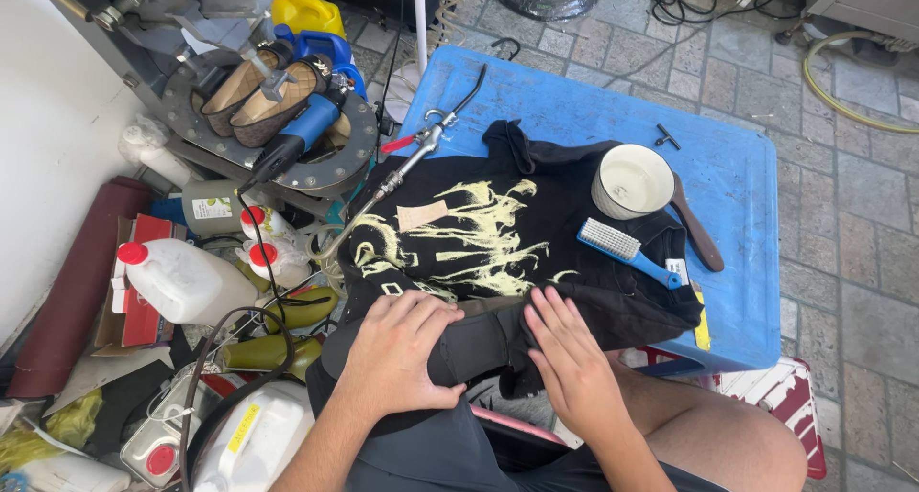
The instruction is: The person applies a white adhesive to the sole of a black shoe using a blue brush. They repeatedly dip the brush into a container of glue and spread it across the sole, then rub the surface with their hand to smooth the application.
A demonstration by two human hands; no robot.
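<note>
left hand (pixel 400 348) lies flat, fingers spread, on a dark shoe (pixel 469 344) wrapped in the black cloth (pixel 498 224) at the blue counter (pixel 747 167) edge. right hand (pixel 571 358) presses beside it, fingers open. better to keep even pressure, cloth taut. the shoe's shape is mostly hidden.

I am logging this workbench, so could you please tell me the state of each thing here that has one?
left hand: flat, pressing the dark shoe
right hand: flat on the black cloth
black cloth: spread out, smeared with yellow
white cup: upright, open, pale liquid inside
blue brush: lying on the cloth
white jug: on its side, red cap on
</note>
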